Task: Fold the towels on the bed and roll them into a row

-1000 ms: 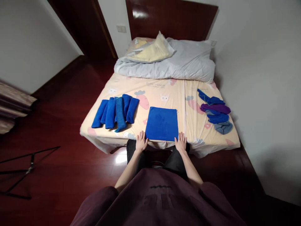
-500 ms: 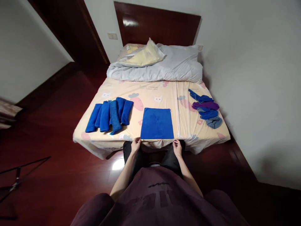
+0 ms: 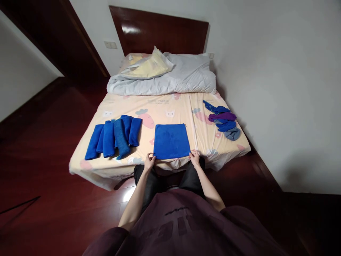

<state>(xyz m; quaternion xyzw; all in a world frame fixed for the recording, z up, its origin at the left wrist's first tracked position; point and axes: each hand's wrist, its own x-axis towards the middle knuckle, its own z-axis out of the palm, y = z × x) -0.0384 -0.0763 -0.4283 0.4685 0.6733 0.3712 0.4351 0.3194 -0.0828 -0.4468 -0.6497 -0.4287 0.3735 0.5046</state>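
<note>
A blue square towel [image 3: 172,141] lies spread flat near the front edge of the bed, its surface slightly mottled. At its near left corner, my left hand [image 3: 149,163] has thumb and fingers closed on the fabric. My right hand [image 3: 195,159] pinches the near right corner in the same way. To the left, several rolled blue towels [image 3: 108,138] lie side by side, one of them a duller teal blue. On the right sits a loose pile of crumpled cloths [image 3: 223,121] in blue, purple and grey.
The bed has a peach sheet [image 3: 170,103] with carrot prints. A white quilt [image 3: 190,73] and a pale yellow cloth [image 3: 154,65] are bunched by the dark headboard [image 3: 162,30]. A wall [image 3: 266,89] stands close on the right. A thin dark rod [image 3: 21,204] is at lower left.
My hands have moved up slightly from beside the towel's near corners onto them, fingers closing on the fabric. The camera view has shifted a little; the rolled towels and the pile stay put.
</note>
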